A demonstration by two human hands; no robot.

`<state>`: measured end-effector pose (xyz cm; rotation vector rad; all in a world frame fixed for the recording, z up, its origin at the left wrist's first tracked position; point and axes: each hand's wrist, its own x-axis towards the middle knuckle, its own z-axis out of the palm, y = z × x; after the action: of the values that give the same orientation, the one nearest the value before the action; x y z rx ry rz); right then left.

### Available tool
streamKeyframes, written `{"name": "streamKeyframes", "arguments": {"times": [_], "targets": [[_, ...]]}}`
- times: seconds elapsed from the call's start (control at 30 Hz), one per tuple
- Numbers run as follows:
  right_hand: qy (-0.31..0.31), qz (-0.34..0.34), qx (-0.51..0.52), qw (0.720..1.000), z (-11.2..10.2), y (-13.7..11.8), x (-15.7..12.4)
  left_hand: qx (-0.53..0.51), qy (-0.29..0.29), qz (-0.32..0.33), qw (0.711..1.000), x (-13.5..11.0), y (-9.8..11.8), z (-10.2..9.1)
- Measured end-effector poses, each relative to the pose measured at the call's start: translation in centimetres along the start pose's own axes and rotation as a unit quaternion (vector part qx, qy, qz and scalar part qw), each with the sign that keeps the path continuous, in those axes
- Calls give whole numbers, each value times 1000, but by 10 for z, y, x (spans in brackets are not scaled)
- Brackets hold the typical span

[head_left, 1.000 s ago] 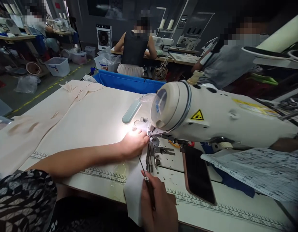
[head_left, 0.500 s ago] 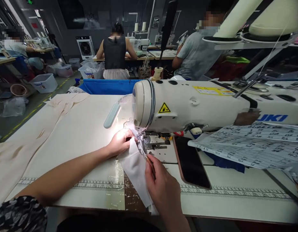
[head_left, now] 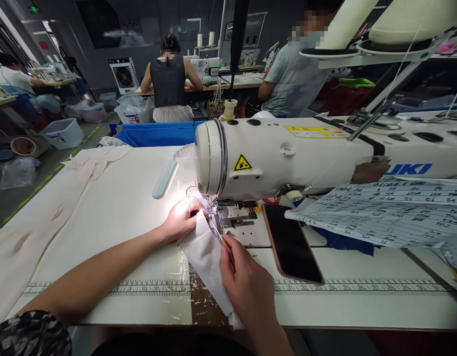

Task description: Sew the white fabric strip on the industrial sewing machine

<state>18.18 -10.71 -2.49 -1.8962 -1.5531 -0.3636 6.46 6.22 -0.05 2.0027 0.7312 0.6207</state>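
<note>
Looks like a sewing workshop, judging by the cream metal sewing machine (head_left: 265, 153), large off-white thread cones (head_left: 349, 22) and people (head_left: 168, 84) beside farther white machines (head_left: 213, 64).

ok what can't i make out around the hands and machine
Head view, grip end of the thin tool: covered by the right hand.
Head view, left end of the blue lettering on the sewing machine: behind a brown patch.
Head view, writing on the paper sheet: too small to read.
Head view, patterned left sleeve: cut off by the picture's edge.

Back wall (head_left: 154, 22) dim; harsh glare beneath sewing machine head (head_left: 209, 158) whitens left fingers (head_left: 192, 201); edges stretched.
</note>
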Motion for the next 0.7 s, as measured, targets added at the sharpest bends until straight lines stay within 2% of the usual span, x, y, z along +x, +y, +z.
{"name": "streamKeyframes", "arguments": {"times": [0.43,0.7], "targets": [[-11,-2,-32,999,-1,0,-1,2,-2,2,1000,0,-4,1],[12,-15,-33,999,1,1,1,5,-3,4,1000,1,-3,0]]}}
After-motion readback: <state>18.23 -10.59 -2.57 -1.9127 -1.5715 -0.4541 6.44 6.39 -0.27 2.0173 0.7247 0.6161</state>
